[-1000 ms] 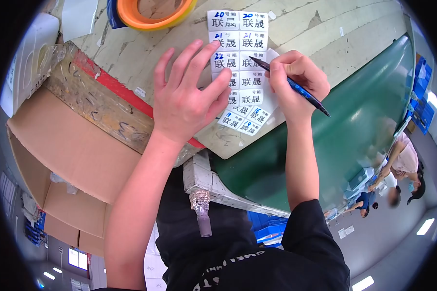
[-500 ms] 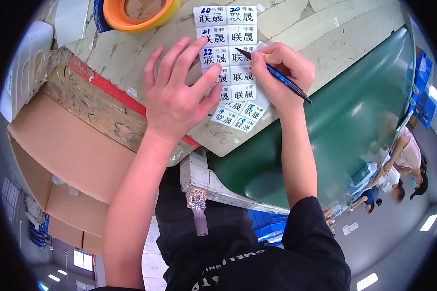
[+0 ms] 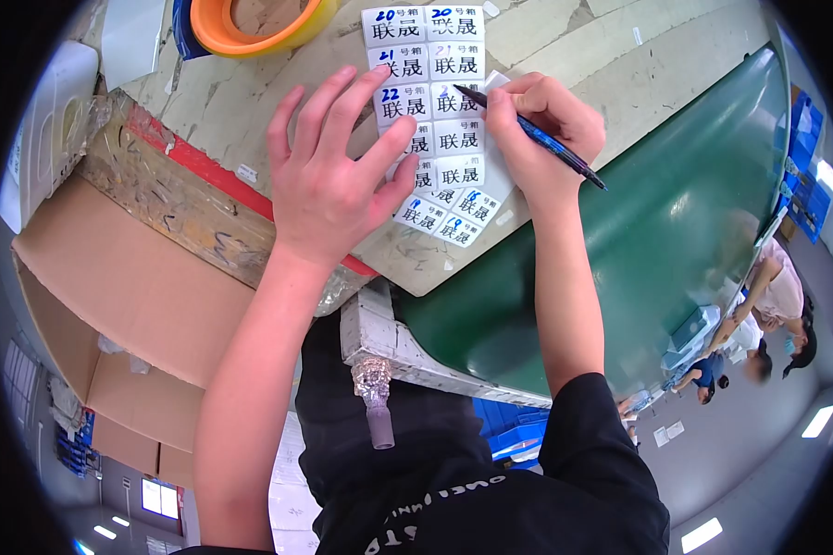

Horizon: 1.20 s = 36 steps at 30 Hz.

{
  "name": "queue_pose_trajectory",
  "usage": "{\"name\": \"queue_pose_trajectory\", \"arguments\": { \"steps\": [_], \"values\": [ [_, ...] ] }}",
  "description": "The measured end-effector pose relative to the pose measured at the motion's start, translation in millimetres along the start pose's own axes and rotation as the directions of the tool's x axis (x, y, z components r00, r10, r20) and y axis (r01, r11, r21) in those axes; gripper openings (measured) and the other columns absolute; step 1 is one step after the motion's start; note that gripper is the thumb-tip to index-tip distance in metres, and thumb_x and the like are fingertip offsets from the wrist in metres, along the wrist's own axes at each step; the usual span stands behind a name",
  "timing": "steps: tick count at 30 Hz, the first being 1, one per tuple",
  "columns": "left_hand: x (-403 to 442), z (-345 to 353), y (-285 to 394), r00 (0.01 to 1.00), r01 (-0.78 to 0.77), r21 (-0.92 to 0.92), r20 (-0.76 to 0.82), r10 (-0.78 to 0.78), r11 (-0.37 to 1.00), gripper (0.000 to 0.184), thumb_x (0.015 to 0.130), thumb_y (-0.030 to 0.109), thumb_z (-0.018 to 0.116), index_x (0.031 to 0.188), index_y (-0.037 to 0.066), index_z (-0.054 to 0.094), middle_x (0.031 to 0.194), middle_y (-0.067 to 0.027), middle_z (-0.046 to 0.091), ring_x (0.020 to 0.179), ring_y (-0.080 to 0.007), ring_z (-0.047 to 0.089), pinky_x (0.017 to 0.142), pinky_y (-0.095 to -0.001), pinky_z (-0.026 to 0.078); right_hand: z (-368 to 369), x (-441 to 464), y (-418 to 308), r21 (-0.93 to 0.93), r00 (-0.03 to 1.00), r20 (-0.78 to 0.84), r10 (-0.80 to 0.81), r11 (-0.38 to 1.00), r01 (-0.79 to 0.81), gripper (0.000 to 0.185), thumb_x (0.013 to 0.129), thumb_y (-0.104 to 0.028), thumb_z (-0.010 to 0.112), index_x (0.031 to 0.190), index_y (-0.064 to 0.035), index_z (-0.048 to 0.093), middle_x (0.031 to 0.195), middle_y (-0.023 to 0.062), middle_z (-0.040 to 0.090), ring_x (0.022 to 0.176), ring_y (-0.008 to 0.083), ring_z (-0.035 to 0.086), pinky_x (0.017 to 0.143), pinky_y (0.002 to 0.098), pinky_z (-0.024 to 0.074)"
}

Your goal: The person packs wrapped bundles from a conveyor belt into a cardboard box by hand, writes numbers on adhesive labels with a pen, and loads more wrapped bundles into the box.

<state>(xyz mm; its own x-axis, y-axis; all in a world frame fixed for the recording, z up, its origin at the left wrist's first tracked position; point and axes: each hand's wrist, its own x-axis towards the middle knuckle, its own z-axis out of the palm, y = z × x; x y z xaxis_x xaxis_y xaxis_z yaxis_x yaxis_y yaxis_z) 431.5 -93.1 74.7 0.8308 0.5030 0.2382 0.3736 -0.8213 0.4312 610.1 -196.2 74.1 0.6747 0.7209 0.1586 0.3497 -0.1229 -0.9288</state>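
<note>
A strip of white printed labels [image 3: 455, 63] lies on the worn table, its upper rows bearing blue handwritten numbers 20, 21 and 22. My right hand [image 3: 551, 134] grips a dark pen [image 3: 555, 146], its tip at the right label of the third row, where a blue "2" shows. My left hand [image 3: 341, 180] rests with fingers spread over the strip's left edge and holds nothing. It covers parts of the left labels. Under the strip's lower end is a smaller, tilted piece of labels [image 3: 457, 228] marked with blue numbers.
Orange and yellow tape rolls [image 3: 250, 42] lie at the top of the table [image 3: 565, 46]. A green curved surface [image 3: 620, 250] borders it on the right. Cardboard boxes [image 3: 130, 268] stand at lower left, a white plastic container [image 3: 51, 129] above them. Several people [image 3: 777, 287] are at far right.
A blue "2" now shows on the third row's right label, at the pen tip. The labels, both hands and the table have shifted left and slightly up in view.
</note>
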Motion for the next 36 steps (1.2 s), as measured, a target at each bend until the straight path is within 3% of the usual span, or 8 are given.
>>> {"name": "queue_pose_trajectory", "arguments": {
  "steps": [21, 24, 26, 27, 31, 34, 35, 36],
  "values": [
    [-0.1, 0.4, -0.6, 1.000, -0.005, 0.001, -0.002, 0.005, 1.000, 0.035, 0.069, 0.020, 0.078, 0.103, 0.023, 0.068, 0.132, -0.0030, 0.058, 0.123, -0.0239, 0.053, 0.107, -0.0426, 0.035, -4.2, 0.2, 0.4, -0.119, 0.994, 0.091, -0.063, 0.990, 0.073, 0.027, 0.072, 0.004, 0.072, 0.059, -0.0044, 0.049, 0.055, -0.0001, 0.053, 0.046, 0.0052, 0.042, 0.044, 0.0218, 0.0315],
    [2.1, -2.2, 1.2, 1.000, 0.004, -0.012, 0.007, -0.004, 1.000, 0.034, 0.070, 0.022, 0.078, 0.103, 0.023, 0.068, 0.133, -0.0032, 0.058, 0.123, -0.0239, 0.053, 0.107, -0.0427, 0.035, -8.8, -4.3, 0.4, 0.058, 0.999, 0.023, 0.042, 0.997, -0.043, 0.025, 0.077, 0.006, 0.069, 0.063, -0.0035, 0.050, 0.059, 0.0009, 0.059, 0.047, 0.0038, 0.047, 0.043, 0.0204, 0.0334],
    [3.4, -3.6, 1.8, 1.000, 0.015, -0.021, 0.014, -0.015, 1.000, 0.034, 0.071, 0.024, 0.079, 0.103, 0.023, 0.068, 0.133, -0.0035, 0.057, 0.123, -0.0240, 0.052, 0.107, -0.0428, 0.034, -10.2, -8.2, -8.2, 0.284, 0.978, -0.097, 0.184, 0.947, -0.150, 0.019, 0.082, 0.007, 0.066, 0.070, -0.0012, 0.053, 0.065, 0.0046, 0.063, 0.050, 0.0037, 0.052, 0.043, 0.0191, 0.0373],
    [3.6, -4.0, 1.5, 1.000, 0.008, -0.024, 0.013, -0.008, 1.000, 0.034, 0.071, 0.026, 0.080, 0.103, 0.022, 0.068, 0.133, -0.0037, 0.058, 0.123, -0.0242, 0.053, 0.107, -0.0430, 0.035, -10.1, -9.1, -11.8, 0.286, 0.979, -0.094, 0.182, 0.947, -0.149, 0.019, 0.082, 0.007, 0.066, 0.070, -0.0012, 0.053, 0.065, 0.0046, 0.063, 0.050, 0.0037, 0.052, 0.043, 0.0191, 0.0373],
    [-6.0, 3.0, -6.9, 0.998, -0.051, -0.066, -0.051, 0.047, 0.997, 0.033, 0.071, 0.030, 0.081, 0.100, 0.021, 0.069, 0.131, -0.0038, 0.059, 0.122, -0.0246, 0.053, 0.105, -0.0441, 0.037, -8.0, -10.6, -28.8, 0.273, 0.991, -0.011, 0.130, 0.954, -0.122, 0.007, 0.086, 0.005, 0.067, 0.087, 0.0031, 0.060, 0.069, 0.0104, 0.067, 0.052, 0.0069, 0.058, 0.045, 0.0190, 0.0431],
    [-5.6, -1.1, -6.4, 0.999, -0.053, -0.079, -0.011, 0.052, 0.995, 0.027, 0.071, 0.026, 0.081, 0.095, 0.019, 0.070, 0.129, -0.0037, 0.061, 0.121, -0.0244, 0.054, 0.104, -0.0447, 0.039, 1.8, -12.7, -29.6, 0.219, 0.968, 0.212, 0.137, 0.958, -0.183, 0.015, 0.081, 0.004, 0.074, 0.088, 0.0023, 0.061, 0.075, 0.0064, 0.068, 0.068, 0.0061, 0.065, 0.058, 0.0193, 0.0506],
    [-4.8, -2.3, -5.5, 0.999, -0.054, -0.076, -0.009, 0.053, 0.996, 0.027, 0.071, 0.026, 0.081, 0.095, 0.019, 0.070, 0.129, -0.0037, 0.061, 0.121, -0.0244, 0.054, 0.104, -0.0447, 0.039, 6.3, -11.5, -30.4, 0.216, 0.957, 0.254, 0.139, 0.957, -0.196, 0.016, 0.078, 0.004, 0.075, 0.085, 0.0013, 0.062, 0.078, 0.0046, 0.069, 0.074, 0.0061, 0.066, 0.064, 0.0200, 0.0520],
    [-3.4, -3.1, -3.5, 0.999, -0.042, -0.089, -0.011, 0.041, 0.995, 0.025, 0.071, 0.026, 0.081, 0.093, 0.019, 0.071, 0.129, -0.0037, 0.061, 0.121, -0.0242, 0.054, 0.104, -0.0448, 0.038, 15.5, -12.9, -28.8, 0.236, 0.965, 0.212, 0.156, 0.950, -0.205, 0.014, 0.076, 0.004, 0.074, 0.082, 0.0004, 0.062, 0.074, 0.0032, 0.068, 0.071, 0.0047, 0.065, 0.060, 0.0190, 0.0507]
  ]
}}
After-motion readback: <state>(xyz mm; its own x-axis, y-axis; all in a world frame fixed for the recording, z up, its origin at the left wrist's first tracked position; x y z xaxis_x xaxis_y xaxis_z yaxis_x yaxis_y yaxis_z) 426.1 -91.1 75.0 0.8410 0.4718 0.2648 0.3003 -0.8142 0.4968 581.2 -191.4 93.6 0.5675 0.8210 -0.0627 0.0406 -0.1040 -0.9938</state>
